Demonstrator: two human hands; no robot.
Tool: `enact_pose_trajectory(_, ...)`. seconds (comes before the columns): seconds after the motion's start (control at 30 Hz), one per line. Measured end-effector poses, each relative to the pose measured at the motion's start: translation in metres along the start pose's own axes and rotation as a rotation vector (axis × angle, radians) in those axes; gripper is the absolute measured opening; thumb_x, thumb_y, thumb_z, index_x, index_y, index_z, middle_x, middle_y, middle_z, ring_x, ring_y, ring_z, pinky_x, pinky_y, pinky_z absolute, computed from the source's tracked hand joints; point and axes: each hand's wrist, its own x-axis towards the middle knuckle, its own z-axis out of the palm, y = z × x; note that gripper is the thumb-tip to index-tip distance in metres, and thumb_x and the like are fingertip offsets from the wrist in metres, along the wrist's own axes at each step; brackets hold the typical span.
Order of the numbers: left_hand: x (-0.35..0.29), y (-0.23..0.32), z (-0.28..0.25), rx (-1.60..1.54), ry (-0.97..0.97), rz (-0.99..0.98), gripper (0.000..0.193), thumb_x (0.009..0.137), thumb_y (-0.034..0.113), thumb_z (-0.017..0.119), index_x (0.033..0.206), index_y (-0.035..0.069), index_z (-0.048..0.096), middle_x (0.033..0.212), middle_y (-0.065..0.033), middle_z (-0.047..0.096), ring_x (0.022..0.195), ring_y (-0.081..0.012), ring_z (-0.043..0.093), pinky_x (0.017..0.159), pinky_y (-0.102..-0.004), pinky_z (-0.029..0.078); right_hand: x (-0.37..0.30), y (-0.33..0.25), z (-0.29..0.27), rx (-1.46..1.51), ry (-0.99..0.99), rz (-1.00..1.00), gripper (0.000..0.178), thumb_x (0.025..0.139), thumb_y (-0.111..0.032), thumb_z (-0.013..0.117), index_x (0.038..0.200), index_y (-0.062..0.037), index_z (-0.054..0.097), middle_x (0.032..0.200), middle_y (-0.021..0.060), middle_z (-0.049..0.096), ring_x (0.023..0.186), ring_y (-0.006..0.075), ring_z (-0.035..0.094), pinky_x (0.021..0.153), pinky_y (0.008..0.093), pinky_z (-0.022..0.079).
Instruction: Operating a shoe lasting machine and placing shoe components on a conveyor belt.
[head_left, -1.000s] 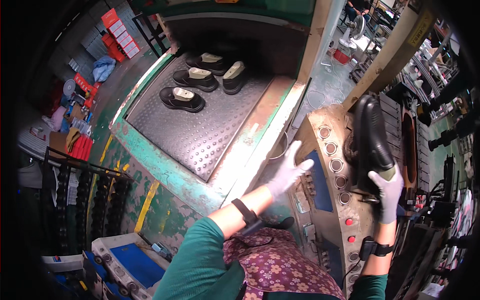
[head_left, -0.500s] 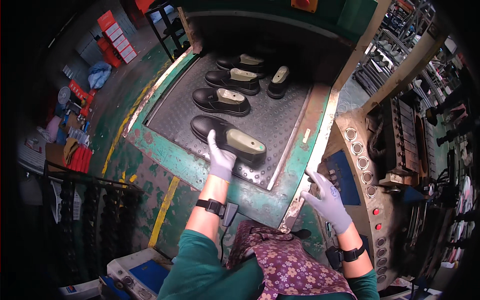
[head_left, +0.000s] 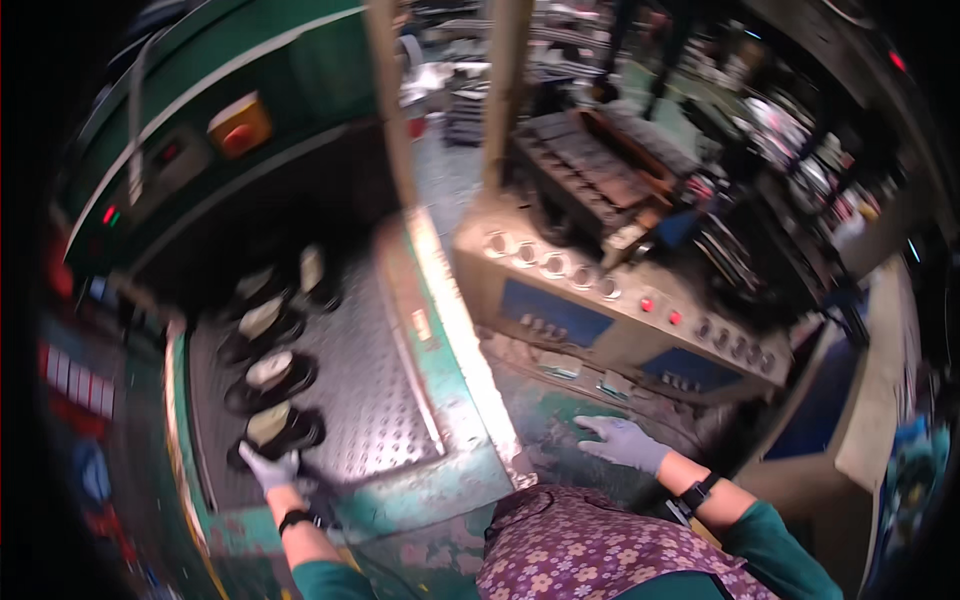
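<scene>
A big green machine (head_left: 250, 80) is filling the ten to twelve o'clock part of the view, with an orange button (head_left: 240, 125) on its front. Below it a studded metal conveyor (head_left: 370, 390) is running down toward seven o'clock, edged by a green frame (head_left: 440, 490). To its right, at about two o'clock, a beige control panel (head_left: 610, 320) is showing a row of round knobs, blue plates and small red buttons.

Four black shoes with pale insoles are lying in a line along the conveyor's left side. The nearest shoe (head_left: 275, 432) is sitting at about eight o'clock, at the conveyor's lower left corner.

The left hand (head_left: 268, 468), in a light glove, is reaching up from the lower edge with the forearm extended and a black wristband showing; its fingers are closing over the near end of that shoe, touching it, though the blur is making the tightness of the hold hard to judge.

The right hand (head_left: 622, 442), also gloved, is spreading open with fingers splayed, palm down, holding nothing, hovering just below the control panel at about five o'clock, the elbow bent outward.
</scene>
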Motion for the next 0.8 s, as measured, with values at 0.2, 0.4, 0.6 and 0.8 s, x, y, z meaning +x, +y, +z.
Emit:
enact_pose_trajectory(0.2,-0.080,0.137,0.101,0.030,0.021,0.384,0.066,0.088,-0.001,0.064,0.144,0.007,0.029,0.126,-0.0210,0.057,0.110,-0.0299,0.059,0.089,-0.0455,0.053,-0.091,0.110,0.085,0.104,0.210,0.436,0.053,0.089,-0.041,0.054,0.135,-0.0141,0.057,0.118,0.0200,0.067,0.108,0.0382,0.063,0.090,0.0462,0.051)
enact_pose_trajectory(0.4,-0.187,0.165,0.252,0.037,-0.205,0.781,0.046,0.094,0.006,0.060,0.135,-0.003,0.041,0.121,-0.0225,0.059,0.103,-0.0282,0.061,0.083,-0.0429,0.054,-0.261,0.183,0.202,0.432,0.340,1.057,0.049,0.088,-0.042,0.055,0.126,-0.0120,0.063,0.123,0.0165,0.066,0.115,0.0343,0.062,0.097,0.0433,0.049)
enact_pose_trajectory(0.6,-0.420,0.167,0.388,0.111,-1.077,0.983,0.038,0.099,0.013,0.056,0.127,-0.013,0.054,0.116,-0.0239,0.061,0.095,-0.0264,0.063,0.077,-0.0402,0.055,-0.401,0.179,0.358,0.878,1.235,1.749,0.046,0.085,-0.038,0.060,0.117,-0.0059,0.066,0.112,0.0218,0.069,0.104,0.0384,0.066,0.090,0.0453,0.051)
enact_pose_trajectory(0.8,-0.794,0.130,0.409,0.179,-2.118,1.527,0.034,0.090,0.008,0.062,0.124,0.001,0.060,0.125,-0.0180,0.059,0.119,-0.0316,0.055,0.106,-0.0402,0.040,-0.468,0.175,0.396,0.979,1.165,2.160,0.072,0.083,-0.043,0.059,0.143,-0.0055,0.044,0.150,0.0222,0.041,0.136,0.0422,0.039,0.111,0.0523,0.034)
